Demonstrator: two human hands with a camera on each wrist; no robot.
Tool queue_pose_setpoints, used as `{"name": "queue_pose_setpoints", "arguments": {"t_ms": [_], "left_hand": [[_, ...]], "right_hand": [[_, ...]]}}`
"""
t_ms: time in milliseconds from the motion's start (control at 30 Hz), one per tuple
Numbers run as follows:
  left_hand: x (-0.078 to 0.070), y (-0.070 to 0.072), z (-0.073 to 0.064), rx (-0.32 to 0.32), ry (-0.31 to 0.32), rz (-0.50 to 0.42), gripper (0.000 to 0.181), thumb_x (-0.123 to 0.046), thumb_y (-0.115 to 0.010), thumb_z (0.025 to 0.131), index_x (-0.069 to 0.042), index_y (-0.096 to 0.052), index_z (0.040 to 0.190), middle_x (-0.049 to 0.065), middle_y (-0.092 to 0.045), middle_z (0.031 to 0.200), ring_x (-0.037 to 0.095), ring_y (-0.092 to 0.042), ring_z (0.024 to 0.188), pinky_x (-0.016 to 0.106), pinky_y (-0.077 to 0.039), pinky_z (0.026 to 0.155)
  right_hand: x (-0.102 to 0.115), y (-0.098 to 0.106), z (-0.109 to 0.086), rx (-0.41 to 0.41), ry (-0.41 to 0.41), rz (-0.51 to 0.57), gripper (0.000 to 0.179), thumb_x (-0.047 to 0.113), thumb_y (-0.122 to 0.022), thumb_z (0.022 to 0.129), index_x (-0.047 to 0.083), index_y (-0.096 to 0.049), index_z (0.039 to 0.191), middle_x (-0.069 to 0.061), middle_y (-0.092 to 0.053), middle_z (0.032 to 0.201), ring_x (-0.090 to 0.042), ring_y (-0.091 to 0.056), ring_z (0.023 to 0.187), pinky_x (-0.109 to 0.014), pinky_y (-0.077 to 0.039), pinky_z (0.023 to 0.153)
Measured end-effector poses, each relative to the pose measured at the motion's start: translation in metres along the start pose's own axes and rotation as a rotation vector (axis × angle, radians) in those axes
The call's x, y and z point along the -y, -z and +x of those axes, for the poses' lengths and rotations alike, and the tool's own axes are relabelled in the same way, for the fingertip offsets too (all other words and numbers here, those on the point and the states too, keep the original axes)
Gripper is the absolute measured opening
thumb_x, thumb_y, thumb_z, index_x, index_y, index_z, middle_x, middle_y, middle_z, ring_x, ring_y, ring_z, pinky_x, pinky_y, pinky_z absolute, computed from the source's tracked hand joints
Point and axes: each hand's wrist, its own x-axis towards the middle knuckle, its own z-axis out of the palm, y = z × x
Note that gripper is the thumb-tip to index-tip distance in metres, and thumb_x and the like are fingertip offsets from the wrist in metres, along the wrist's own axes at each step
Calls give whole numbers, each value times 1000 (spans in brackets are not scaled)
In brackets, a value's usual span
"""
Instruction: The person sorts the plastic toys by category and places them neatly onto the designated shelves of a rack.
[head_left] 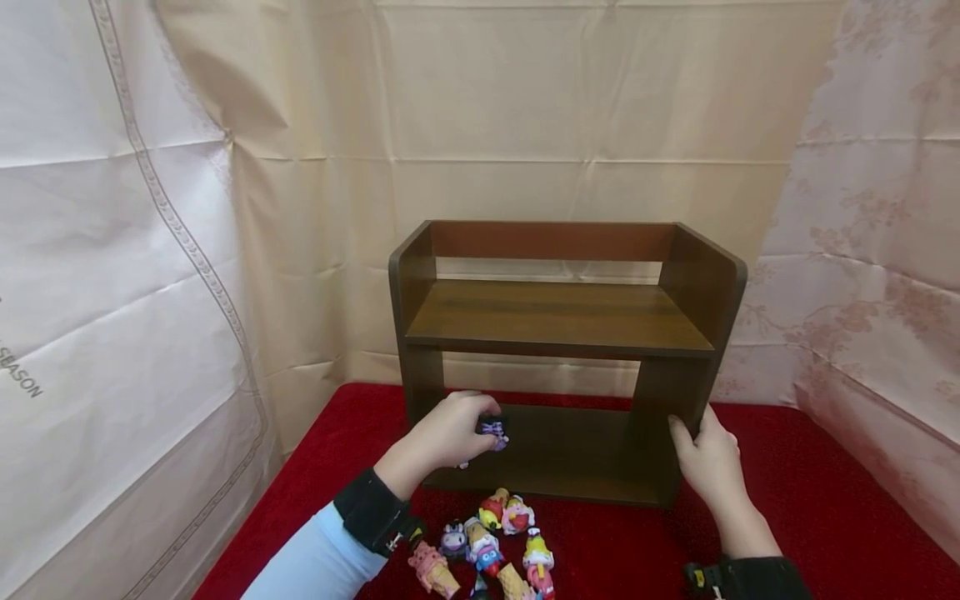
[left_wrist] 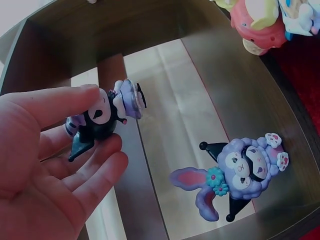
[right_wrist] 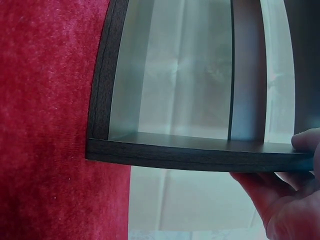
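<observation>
My left hand (head_left: 452,427) reaches into the lower level of a brown wooden shelf (head_left: 558,315). Between thumb and fingers it pinches a small toy figurine (left_wrist: 102,114) with a black hood, white face and purple dress. Below it in the left wrist view, a fluffy purple figurine (left_wrist: 245,167) with bunny ears and a blue flower stands on the lower board. The hand mostly hides that one in the head view. My right hand (head_left: 711,460) grips the front edge of the shelf's right side panel (right_wrist: 200,155), thumb inside and fingers outside.
Several colourful figurines lie in a loose pile in front of the shelf, among them a pink ice-cream-cone one (head_left: 433,569) and a yellow-and-pink one (head_left: 538,562). Red cloth (head_left: 600,550) covers the table. Beige curtains (head_left: 525,108) hang behind.
</observation>
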Motion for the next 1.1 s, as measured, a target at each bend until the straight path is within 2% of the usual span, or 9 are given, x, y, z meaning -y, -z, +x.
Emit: {"name": "queue_pose_setpoints", "arguments": {"t_ms": [200,467,767,933,1100], "left_hand": [[-2,-3,9,30,30,61,36,-21,-79,91,-6,-67,122,5,-67,96,11,-60,48,24,-53,45],[-3,-8,22,36,20,265,34,-30,-82,88,-12,-73,116,1,-71,103,8,-61,78,26,-56,74],[0,-13,34,76,54,279,34,-27,-83,86,-13,-74,116,2,-71,106,12,-63,85,31,-57,80],[1,-15,38,109,103,287,34,-27,-83,87,-14,-73,117,0,-70,103,12,-62,83,31,-56,77],[3,-18,41,129,123,310,34,-27,-83,87,-15,-73,117,-2,-69,101,11,-61,82,31,-55,73]], "right_hand": [[-1,-1,1,-5,3,-2,28,14,-58,102,-3,-54,124,-35,-66,111,-53,-66,94,-65,-53,71],[-1,-1,1,-9,7,-2,28,14,-57,102,-3,-54,124,-35,-66,110,-53,-66,94,-65,-53,71],[-1,-1,1,-13,6,2,27,14,-58,102,-3,-55,123,-35,-66,109,-53,-66,93,-65,-53,71],[0,-1,0,-8,5,8,28,14,-58,102,-3,-54,124,-34,-66,110,-53,-66,94,-65,-54,71],[0,-1,0,-13,9,9,28,13,-58,102,-3,-55,123,-35,-66,110,-53,-66,94,-65,-53,71]]}}
